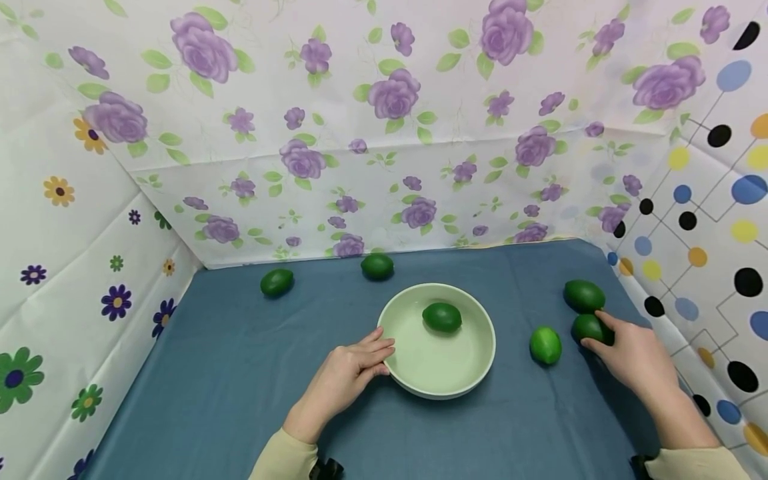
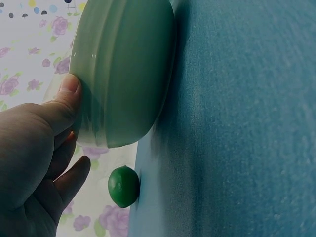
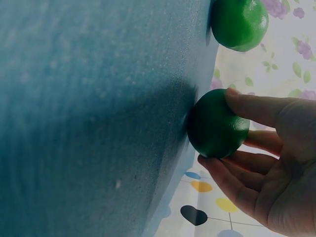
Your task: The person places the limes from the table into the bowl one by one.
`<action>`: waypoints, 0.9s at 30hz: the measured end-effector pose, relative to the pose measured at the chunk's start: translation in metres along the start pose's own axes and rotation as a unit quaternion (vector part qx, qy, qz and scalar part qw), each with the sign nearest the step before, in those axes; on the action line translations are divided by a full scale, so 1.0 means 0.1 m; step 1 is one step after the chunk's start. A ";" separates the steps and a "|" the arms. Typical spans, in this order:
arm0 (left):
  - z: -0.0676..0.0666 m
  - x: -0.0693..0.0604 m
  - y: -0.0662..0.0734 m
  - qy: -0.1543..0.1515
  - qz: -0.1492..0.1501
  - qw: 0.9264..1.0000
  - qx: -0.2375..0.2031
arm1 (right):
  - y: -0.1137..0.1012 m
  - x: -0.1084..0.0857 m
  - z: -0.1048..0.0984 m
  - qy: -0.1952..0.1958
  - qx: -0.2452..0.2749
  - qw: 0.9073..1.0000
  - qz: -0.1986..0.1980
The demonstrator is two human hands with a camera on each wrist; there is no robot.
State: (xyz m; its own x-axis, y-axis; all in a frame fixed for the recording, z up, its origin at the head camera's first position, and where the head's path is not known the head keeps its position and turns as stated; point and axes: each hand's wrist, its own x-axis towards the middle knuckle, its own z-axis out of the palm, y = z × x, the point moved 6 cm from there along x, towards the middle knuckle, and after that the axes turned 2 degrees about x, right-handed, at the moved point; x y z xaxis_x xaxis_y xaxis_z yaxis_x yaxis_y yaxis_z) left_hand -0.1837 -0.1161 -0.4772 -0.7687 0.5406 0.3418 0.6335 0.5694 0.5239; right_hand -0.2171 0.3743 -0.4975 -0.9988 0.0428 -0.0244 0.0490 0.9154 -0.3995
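A pale green bowl (image 1: pixel 414 370) stands on the blue cloth with one green lime (image 1: pixel 442 317) inside. At its left rim is my left hand (image 1: pixel 348 367). The thumb presses the outer wall, as the left wrist view shows, and fingertips reach over the rim. My right hand (image 1: pixel 633 353) grips a dark green lime (image 3: pixel 217 123) between thumb and fingers. That lime sits against the cloth. Just behind it lies another dark lime (image 1: pixel 584 296), and a brighter green lime (image 1: pixel 545 345) lies to its left.
Two more limes lie toward the back: one at the left (image 1: pixel 277 283) and one behind the bowl (image 1: pixel 377 267). A blue cloth (image 1: pixel 240 387) covers the table. Flowered sheets (image 1: pixel 288 133) hang behind and at the left, with a dotted sheet (image 1: pixel 714 247) at the right.
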 end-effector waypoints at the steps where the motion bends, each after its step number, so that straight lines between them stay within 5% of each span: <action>1: 0.00 0.00 0.00 0.001 0.001 1.000 0.001 | 0.00 0.00 0.00 0.001 0.001 1.000 0.000; 27: 0.01 0.00 0.00 0.000 0.001 1.000 0.000 | -0.17 -0.11 -0.09 0.018 0.018 1.000 -0.011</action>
State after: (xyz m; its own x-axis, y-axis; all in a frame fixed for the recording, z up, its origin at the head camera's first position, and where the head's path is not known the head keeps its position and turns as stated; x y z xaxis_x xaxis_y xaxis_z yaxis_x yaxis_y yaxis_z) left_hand -0.1836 -0.1157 -0.4783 -0.7674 0.5419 0.3428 0.6351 0.5685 0.5230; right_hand -0.2070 0.3620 -0.4824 -0.9991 0.0382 0.0173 0.0270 0.9013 -0.4323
